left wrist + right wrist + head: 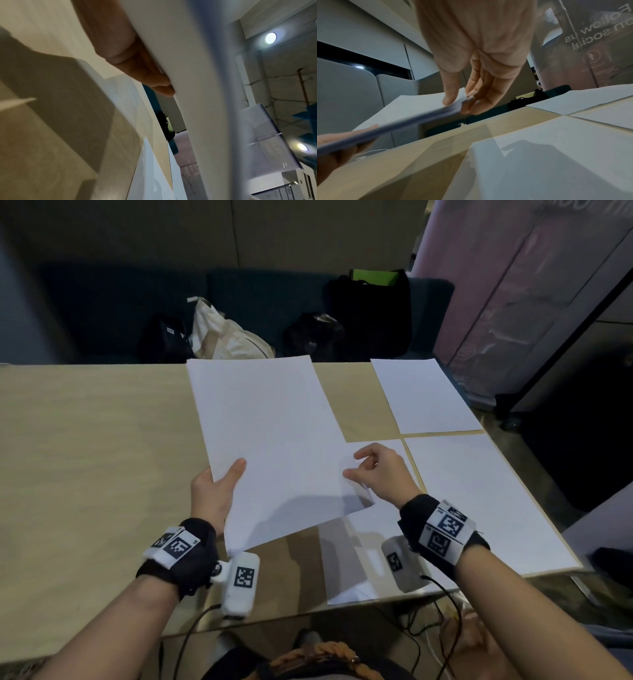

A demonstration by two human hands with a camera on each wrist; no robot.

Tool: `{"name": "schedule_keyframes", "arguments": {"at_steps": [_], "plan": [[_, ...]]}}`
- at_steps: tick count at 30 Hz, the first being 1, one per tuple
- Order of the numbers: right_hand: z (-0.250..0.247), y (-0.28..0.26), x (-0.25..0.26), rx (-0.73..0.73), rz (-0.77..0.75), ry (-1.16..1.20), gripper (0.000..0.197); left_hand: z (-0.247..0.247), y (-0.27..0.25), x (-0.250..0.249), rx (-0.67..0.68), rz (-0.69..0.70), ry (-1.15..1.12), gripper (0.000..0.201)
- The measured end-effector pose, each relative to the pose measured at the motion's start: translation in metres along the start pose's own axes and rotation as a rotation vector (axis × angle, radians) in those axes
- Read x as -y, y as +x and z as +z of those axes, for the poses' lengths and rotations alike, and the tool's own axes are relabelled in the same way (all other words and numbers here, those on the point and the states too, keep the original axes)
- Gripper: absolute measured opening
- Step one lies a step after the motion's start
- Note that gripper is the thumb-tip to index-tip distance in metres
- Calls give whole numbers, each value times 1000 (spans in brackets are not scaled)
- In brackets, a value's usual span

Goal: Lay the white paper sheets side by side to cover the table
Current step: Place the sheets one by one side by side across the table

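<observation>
A stack of white paper sheets [274, 440] is held tilted above the middle of the counter [85, 457]. The left hand [214, 496] grips its near left edge, thumb on top and fingers [154, 81] underneath, while the right hand [380, 474] pinches its right edge. Three laid sheets [424, 395] lie flat at the counter's right end, and bags [229, 333] sit on the bench behind.

I'm sitting in an office lounge: bags [371, 309] are resting on a teal sofa [102, 313] beyond my hands, a "Follow us on social" banner [597, 44] standing to their right.
</observation>
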State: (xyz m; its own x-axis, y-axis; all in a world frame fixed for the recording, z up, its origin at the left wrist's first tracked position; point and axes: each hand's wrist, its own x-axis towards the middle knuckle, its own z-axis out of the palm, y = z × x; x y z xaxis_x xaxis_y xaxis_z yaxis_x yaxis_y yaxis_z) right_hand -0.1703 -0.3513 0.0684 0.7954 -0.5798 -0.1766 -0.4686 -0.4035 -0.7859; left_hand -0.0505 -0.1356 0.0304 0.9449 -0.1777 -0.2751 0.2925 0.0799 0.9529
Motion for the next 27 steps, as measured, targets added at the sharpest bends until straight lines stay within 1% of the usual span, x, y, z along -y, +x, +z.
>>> {"name": "schedule_keyframes", "arguments": {"at_steps": [3, 6, 7, 13, 16, 17, 19, 21, 23, 27], "plan": [[-1, 9, 9, -60, -2, 28, 26, 1, 5, -3, -1, -2, -35, 17], [-4, 19, 19, -75, -16, 26, 23, 3, 14, -7, -6, -7, -35, 6], [-6, 24, 21, -77, -19, 29, 21, 4, 17, -8, -8, -4, -33, 5], [-16, 53, 32, -64, -6, 42, 18, 10, 36, -20, 0, 12, -45, 5], [-17, 66, 36, -48, 0, 29, 6, 13, 46, -25, 7, 34, -30, 7], [-16, 71, 36, -50, 3, 11, 10, 14, 49, -26, 6, 38, -30, 11], [-13, 82, 36, -56, 17, -16, 25, 16, 57, -29, 8, 41, -31, 20], [-9, 93, 36, -54, 33, -32, 38, 17, 64, -31, 9, 36, -22, 24], [-6, 102, 38, -41, 37, -48, 44, 17, 71, -32, 6, 34, -15, 24], [0, 120, 41, -38, 20, -65, 46, 16, 82, -33, -6, 25, 0, 27]]}}
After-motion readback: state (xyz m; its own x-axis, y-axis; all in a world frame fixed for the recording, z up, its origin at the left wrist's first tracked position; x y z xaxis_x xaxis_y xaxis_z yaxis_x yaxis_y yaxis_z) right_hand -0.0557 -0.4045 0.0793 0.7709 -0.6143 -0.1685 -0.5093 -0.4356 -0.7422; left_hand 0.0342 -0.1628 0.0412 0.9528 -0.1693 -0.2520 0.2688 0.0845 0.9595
